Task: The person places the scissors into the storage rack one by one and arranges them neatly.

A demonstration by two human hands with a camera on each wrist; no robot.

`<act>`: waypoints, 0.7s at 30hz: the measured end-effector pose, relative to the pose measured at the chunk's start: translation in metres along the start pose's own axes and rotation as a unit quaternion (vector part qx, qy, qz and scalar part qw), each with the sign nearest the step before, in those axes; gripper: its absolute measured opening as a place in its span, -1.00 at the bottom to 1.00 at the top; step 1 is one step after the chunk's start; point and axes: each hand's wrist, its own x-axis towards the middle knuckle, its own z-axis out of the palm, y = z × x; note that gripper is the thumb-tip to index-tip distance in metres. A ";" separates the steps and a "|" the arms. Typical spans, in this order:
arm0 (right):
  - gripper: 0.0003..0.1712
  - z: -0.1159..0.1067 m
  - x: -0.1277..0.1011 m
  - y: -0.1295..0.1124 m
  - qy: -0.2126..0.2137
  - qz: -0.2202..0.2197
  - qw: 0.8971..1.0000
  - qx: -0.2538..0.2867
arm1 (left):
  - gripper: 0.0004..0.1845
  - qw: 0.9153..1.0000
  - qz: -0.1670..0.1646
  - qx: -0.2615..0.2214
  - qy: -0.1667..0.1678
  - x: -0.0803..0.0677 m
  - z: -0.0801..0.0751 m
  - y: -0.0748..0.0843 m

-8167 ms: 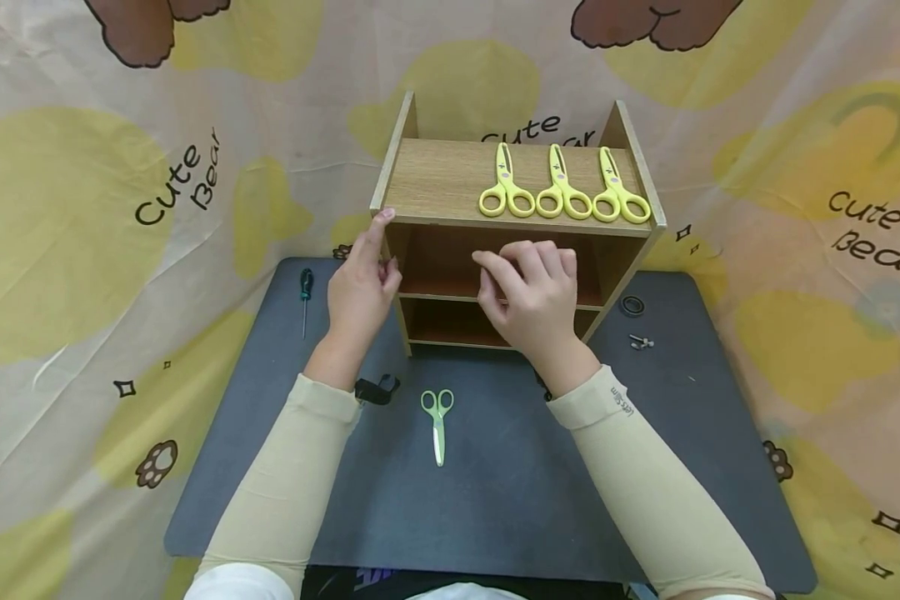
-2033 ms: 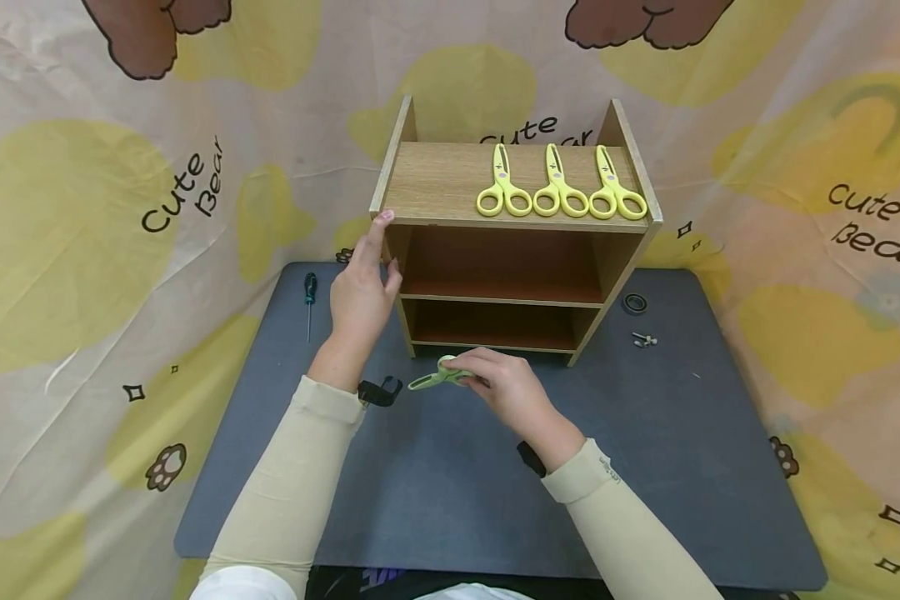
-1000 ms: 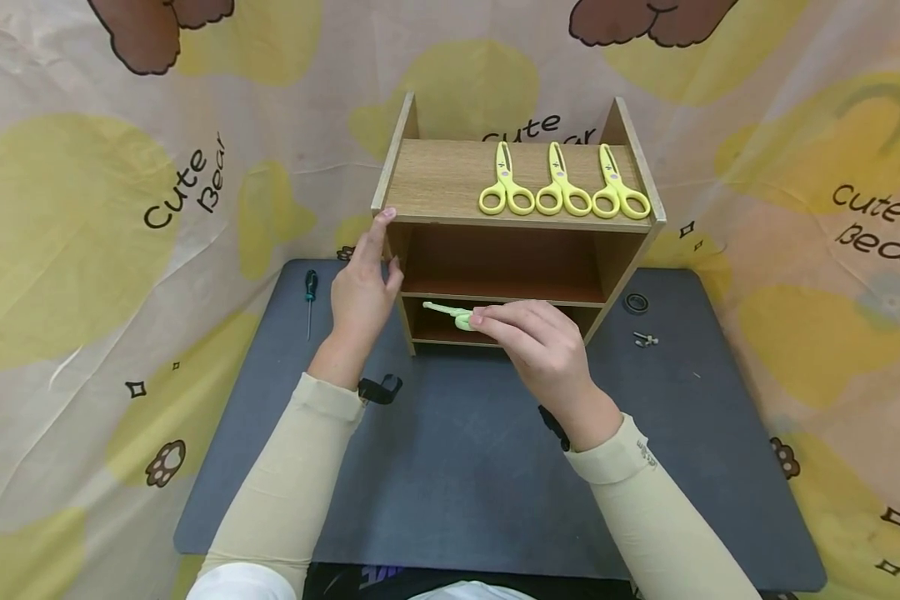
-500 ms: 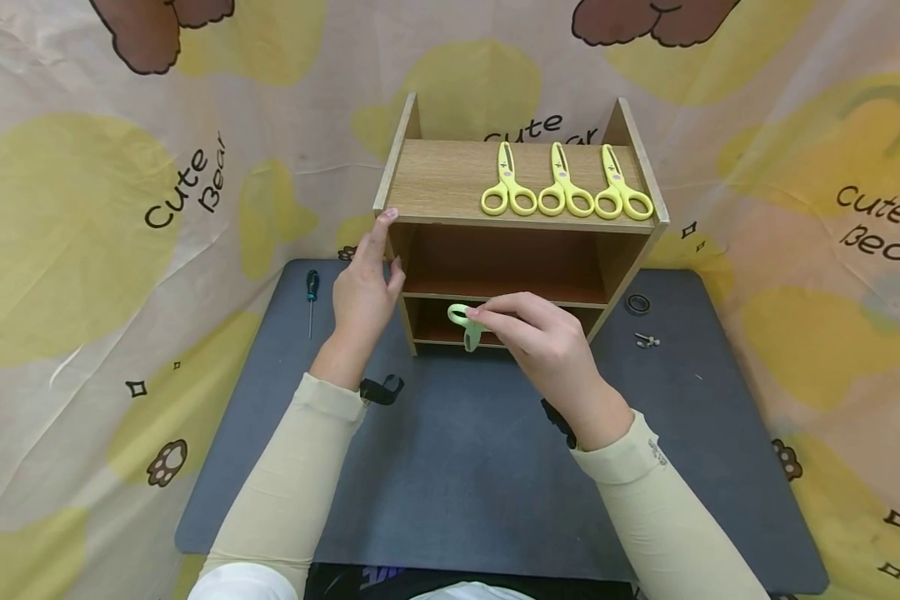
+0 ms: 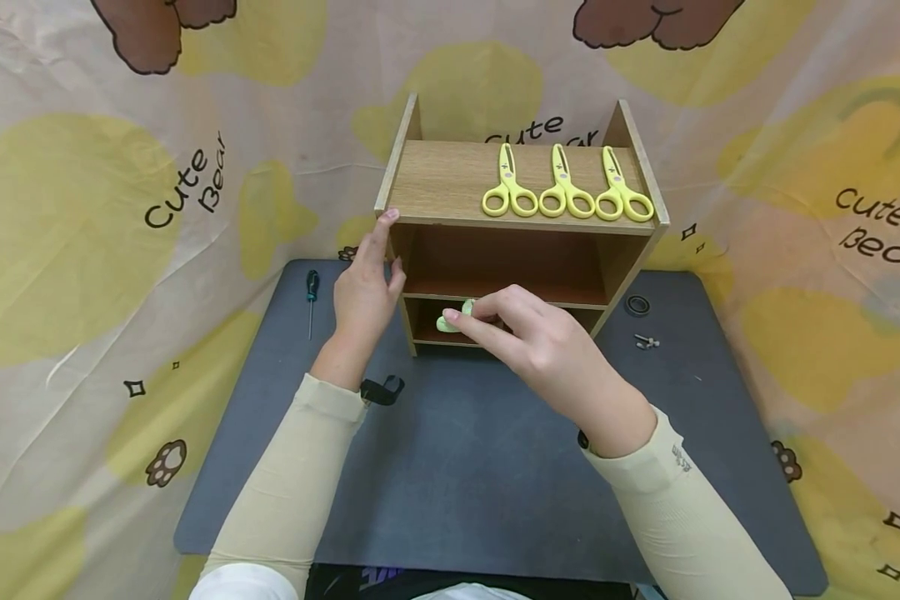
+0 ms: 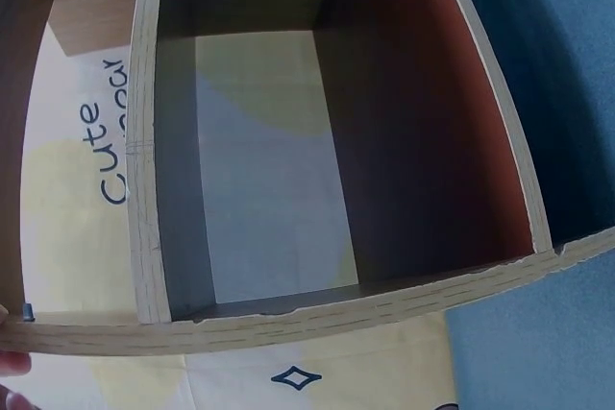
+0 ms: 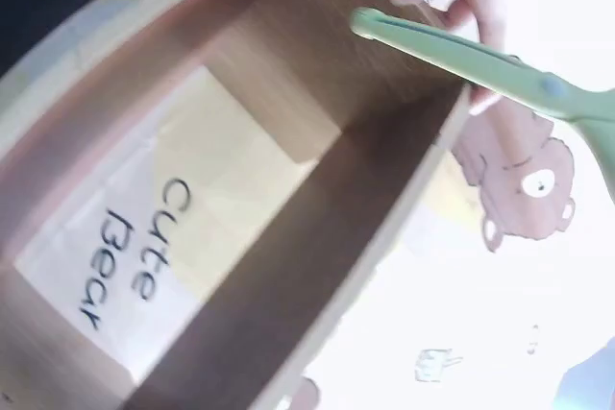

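Head view: the right hand pinches the green scissors by their handle loops at the wooden shelf unit's lowest opening — the left hand grips its left wall. Right wrist view: closed blades point inward — light, stiff plastic, probably safest held by the loops.

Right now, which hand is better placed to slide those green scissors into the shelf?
The right hand: it already pinches the green scissors at the wooden shelf's lower opening. The left hand holds the shelf's left side.
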 end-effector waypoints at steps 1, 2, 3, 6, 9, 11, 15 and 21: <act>-0.51 -0.002 0.002 -0.002 0.000 -0.004 1.000 -0.007 | -0.31 1.000 -0.001 0.000 -0.001 0.000 0.000 0.000; -0.52 -0.004 0.003 -0.003 0.002 -0.008 1.000 -0.012 | -0.31 1.000 -0.003 0.001 -0.002 0.000 0.000 0.000; -0.54 -0.005 0.004 -0.005 0.006 -0.012 1.000 -0.017 | -0.32 1.000 -0.005 0.002 -0.003 0.000 0.000 0.000; -0.64 -0.008 0.008 -0.009 0.042 -0.025 0.998 -0.029 | -0.32 1.000 -0.010 0.002 -0.005 0.000 0.000 0.001; -0.73 -0.009 0.012 -0.009 0.103 -0.036 0.993 -0.044 | -0.31 1.000 -0.011 0.002 -0.006 0.000 -0.001 0.001; -0.77 -0.007 0.016 -0.008 0.146 -0.040 0.987 -0.051 | -0.31 1.000 -0.011 0.001 -0.006 0.000 -0.001 0.001; -0.78 -0.001 0.022 -0.003 0.205 -0.042 0.976 -0.064 | -0.32 1.000 -0.008 -0.001 -0.005 0.000 -0.002 0.001; -0.77 0.012 0.026 0.012 0.223 -0.032 0.972 -0.069 | -0.32 1.000 -0.008 0.000 -0.005 0.000 -0.001 0.001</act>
